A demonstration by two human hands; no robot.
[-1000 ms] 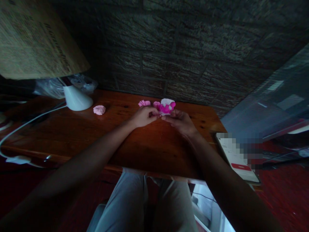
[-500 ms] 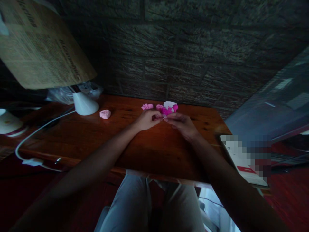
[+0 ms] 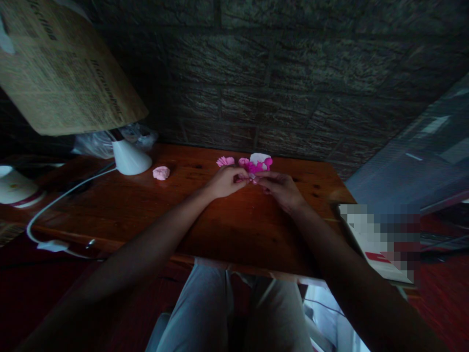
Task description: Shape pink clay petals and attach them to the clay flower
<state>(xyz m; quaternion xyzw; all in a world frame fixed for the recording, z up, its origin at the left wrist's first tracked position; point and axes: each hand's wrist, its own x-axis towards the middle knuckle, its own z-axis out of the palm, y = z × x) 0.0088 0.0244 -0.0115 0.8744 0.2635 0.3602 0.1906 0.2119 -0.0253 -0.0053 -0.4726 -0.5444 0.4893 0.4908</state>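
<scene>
from the head view, the person's two bare hands meet over the far half of a brown wooden bench (image 3: 252, 230). the left hand (image 3: 230, 181) is curled, thumb and forefinger drawn narrow on a small pale pink piece (image 3: 253, 179); the right hand (image 3: 279, 187) comes in from the other side, its fingertips also pinched at that piece, which sits between the two hands and is too small and dim to make out in detail. just behind the fingers lie bright magenta pieces (image 3: 258, 166), with a white piece (image 3: 260, 157) at their back, a small pink clump (image 3: 244, 161) beside them and a ruffled pink flower shape (image 3: 224, 161) behind the left hand. a crumpled pink ball (image 3: 161, 172) lies apart on the bench, near the white base (image 3: 131, 159) of a lamp whose shade (image 3: 76, 83) is brown and printed with text. clear plastic (image 3: 95, 144) lies behind that base, and a white cord (image 3: 54, 198) runs from it over the bench's near edge. a flat device (image 3: 361, 239), partly blurred out, lies at the bench's right end, and a dark brick wall (image 3: 234, 73) stands behind
</scene>
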